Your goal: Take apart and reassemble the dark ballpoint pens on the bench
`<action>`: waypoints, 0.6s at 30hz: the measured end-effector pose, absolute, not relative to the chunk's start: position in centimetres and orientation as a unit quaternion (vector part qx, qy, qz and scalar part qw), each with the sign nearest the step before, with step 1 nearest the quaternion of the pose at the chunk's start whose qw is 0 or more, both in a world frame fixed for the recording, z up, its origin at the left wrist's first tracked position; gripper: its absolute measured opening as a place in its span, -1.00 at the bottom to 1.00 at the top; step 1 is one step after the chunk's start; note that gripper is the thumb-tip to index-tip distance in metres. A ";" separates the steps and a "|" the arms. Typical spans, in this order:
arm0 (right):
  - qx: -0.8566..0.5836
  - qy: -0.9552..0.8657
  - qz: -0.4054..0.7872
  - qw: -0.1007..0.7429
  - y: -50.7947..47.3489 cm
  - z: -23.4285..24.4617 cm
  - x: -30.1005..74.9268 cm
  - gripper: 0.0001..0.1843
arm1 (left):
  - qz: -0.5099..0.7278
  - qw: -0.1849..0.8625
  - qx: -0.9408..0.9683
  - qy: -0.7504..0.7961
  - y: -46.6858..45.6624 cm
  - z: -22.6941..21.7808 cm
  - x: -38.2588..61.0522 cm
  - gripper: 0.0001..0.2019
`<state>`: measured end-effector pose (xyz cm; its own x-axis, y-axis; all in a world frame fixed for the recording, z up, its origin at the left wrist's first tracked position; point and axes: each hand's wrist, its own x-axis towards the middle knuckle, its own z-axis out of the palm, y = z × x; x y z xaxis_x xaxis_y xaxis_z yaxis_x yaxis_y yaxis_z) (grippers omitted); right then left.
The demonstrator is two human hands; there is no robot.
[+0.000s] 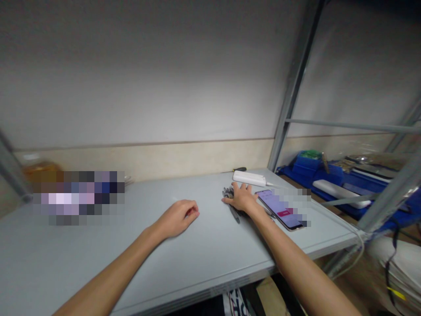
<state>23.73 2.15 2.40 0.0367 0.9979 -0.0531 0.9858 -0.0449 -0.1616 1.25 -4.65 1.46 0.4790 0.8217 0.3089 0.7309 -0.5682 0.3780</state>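
My left hand (182, 217) rests on the grey shelf top (204, 254), its fingers loosely curled inward with nothing visible in them. To the right, my right hand (243, 198) lies palm down with fingers spread over a bunch of dark pens (234, 213). Pen ends stick out on the left of that hand and below it; the rest of the bunch is hidden under the palm. Close beside the right hand lies a phone (279, 210) with its screen lit, partly blurred out.
A white power strip (249, 178) with a cable lies behind the right hand, a screwdriver (240, 169) behind it. At left, pixelated items stand near a bottle of amber liquid (42, 169). A metal post (292, 92) rises at right, before blue trays (307, 164).
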 end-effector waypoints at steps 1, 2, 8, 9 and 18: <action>-0.716 -0.692 0.079 0.040 2.1 2.4 23.7 -0.20 | 0.232 0.097 0.855 0.454 -4.7 1.5 1.3 -0.82; -0.714 -0.694 0.081 0.040 2.1 2.5 23.6 -0.23 | 0.232 0.097 0.855 0.454 -4.7 1.5 1.3 -0.82; -0.703 -0.705 0.088 0.046 1.9 2.5 23.5 -0.34 | 0.233 0.099 0.856 0.452 -4.8 1.7 1.4 -0.80; -0.701 -0.706 0.088 0.048 1.9 2.5 23.5 -0.35 | 0.233 0.099 0.855 0.452 -4.8 1.7 1.4 -0.80; -0.688 -0.721 0.069 0.052 1.9 2.2 23.2 -0.45 | 0.232 0.098 0.856 0.452 -4.8 1.7 1.4 -0.81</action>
